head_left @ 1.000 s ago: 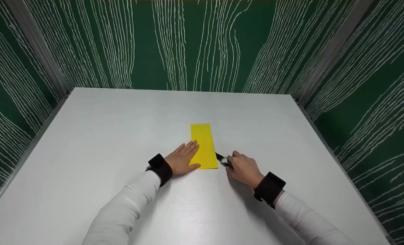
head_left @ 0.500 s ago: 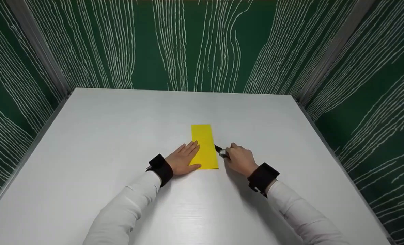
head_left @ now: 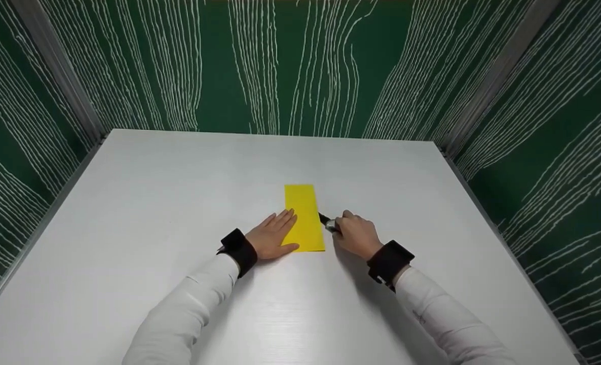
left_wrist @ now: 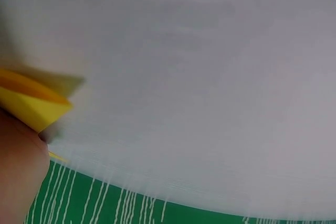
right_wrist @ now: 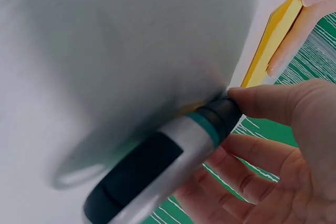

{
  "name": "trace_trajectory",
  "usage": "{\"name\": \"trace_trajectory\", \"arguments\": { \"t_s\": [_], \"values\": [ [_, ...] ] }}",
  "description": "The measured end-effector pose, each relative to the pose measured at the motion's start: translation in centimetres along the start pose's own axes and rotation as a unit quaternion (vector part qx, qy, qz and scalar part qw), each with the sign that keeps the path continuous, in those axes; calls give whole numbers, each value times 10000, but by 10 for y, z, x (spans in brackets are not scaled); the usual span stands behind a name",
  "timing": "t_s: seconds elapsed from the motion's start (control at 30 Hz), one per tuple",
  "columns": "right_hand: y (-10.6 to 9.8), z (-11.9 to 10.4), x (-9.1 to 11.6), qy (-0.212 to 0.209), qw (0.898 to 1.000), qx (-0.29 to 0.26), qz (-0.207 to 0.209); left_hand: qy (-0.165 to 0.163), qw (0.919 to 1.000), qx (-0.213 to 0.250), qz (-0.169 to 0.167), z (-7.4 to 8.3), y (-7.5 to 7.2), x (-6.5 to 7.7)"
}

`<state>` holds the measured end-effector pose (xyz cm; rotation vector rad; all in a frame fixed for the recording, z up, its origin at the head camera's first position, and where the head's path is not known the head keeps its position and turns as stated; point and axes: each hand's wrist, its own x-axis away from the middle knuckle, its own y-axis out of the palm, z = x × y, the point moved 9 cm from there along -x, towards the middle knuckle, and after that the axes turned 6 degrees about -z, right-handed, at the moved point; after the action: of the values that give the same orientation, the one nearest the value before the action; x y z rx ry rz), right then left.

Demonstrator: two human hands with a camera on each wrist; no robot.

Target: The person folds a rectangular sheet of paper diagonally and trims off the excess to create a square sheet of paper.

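A folded sheet of yellow paper (head_left: 305,213) lies lengthwise on the white table, its layers parting in a curved gap in the left wrist view. My left hand (head_left: 272,235) rests flat on its left side, fingers extended and thumb over the near part. With my right hand (head_left: 357,234) I grip a thick tool (right_wrist: 173,150) with a silver body, dark panel and teal ring. Thumb and fingers pinch it around its black front end. That narrow black end points at the paper's right edge in the head view; its very tip is hidden in the right wrist view.
The white table (head_left: 153,192) spreads out around the paper. Green walls (head_left: 219,66) with wavy white lines stand behind and at both sides, joined by grey posts (head_left: 503,66). Black bands (head_left: 238,252) wrap both wrists.
My right hand has slid forward along the paper's right edge with the tool, mostly in the first half second and barely since. The left hand and paper stay in place.
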<state>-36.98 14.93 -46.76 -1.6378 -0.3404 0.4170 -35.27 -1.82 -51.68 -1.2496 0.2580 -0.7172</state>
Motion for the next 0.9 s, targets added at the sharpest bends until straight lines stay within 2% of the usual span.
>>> {"name": "trace_trajectory", "arguments": {
  "t_s": [0.13,0.23,0.3,0.4,0.5,0.6,0.77,0.9],
  "values": [
    [0,1,0,4,10000,-1,14,1,9997,25,260,0,-4,-3],
    [0,2,0,27,10000,-30,3,21,9970,-217,741,1,-8,-10],
    [0,2,1,17,10000,-69,16,37,9911,-608,1183,3,-11,-15],
    [0,1,2,-16,10000,-42,80,-67,9766,-1218,1774,7,-16,-22],
    [0,0,3,-21,9999,33,115,-272,9661,-1563,2038,6,-19,-28],
    [1,1,2,19,9999,79,91,-421,9678,-1531,1955,3,-18,-34],
    [2,2,1,41,9999,89,88,-608,9834,-1102,1306,-10,-9,-43],
    [3,3,1,55,9999,46,85,-683,9915,-697,858,-17,-5,-45]
  ]
}}
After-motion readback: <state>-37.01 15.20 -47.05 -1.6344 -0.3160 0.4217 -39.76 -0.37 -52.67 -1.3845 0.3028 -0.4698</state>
